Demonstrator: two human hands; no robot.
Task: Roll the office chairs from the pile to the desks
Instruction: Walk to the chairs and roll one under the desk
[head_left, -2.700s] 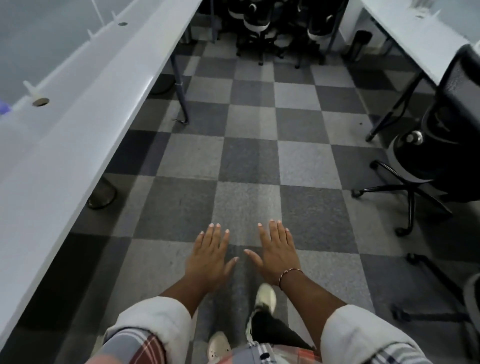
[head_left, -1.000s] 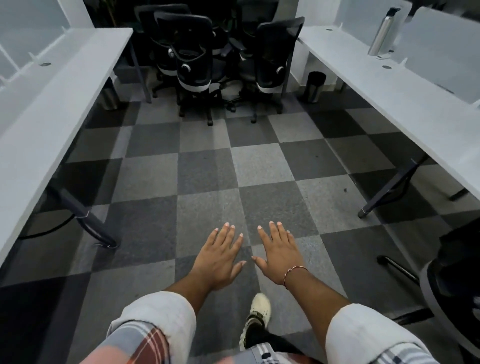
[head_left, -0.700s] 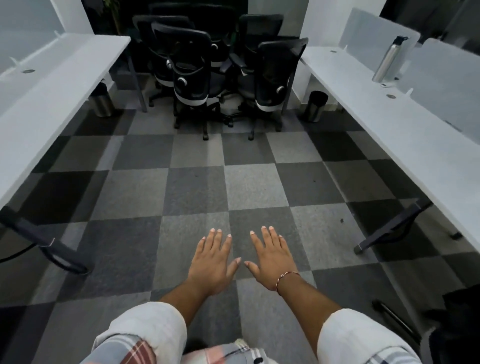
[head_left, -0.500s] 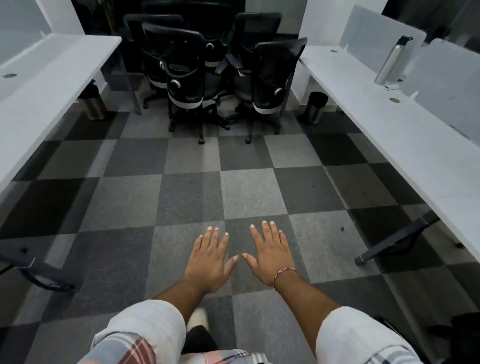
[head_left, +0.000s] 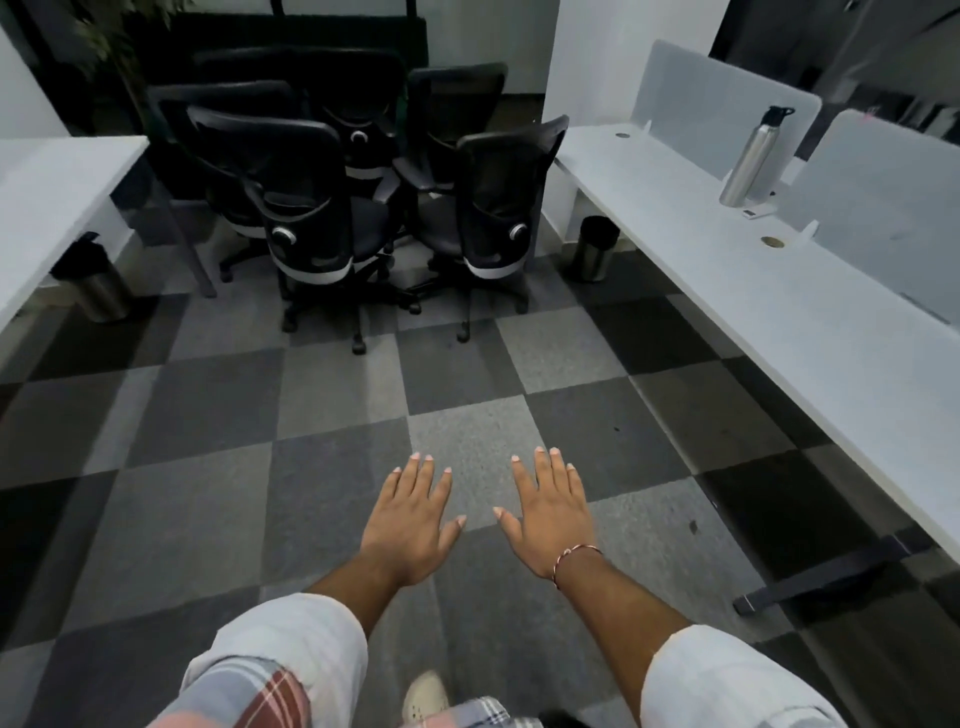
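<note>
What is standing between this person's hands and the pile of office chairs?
Nothing visible. Only bare checkered carpet lies between the open left hand and right hand and the pile of chairs. The left bin and right bin stand aside, off the path.

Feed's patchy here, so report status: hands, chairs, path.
Left hand and right hand open, holding nothing. Chair pile straight ahead, out of reach, untouched. Carpet up to it shows no obstacle; left bin and right bin sit off to the sides.
</note>
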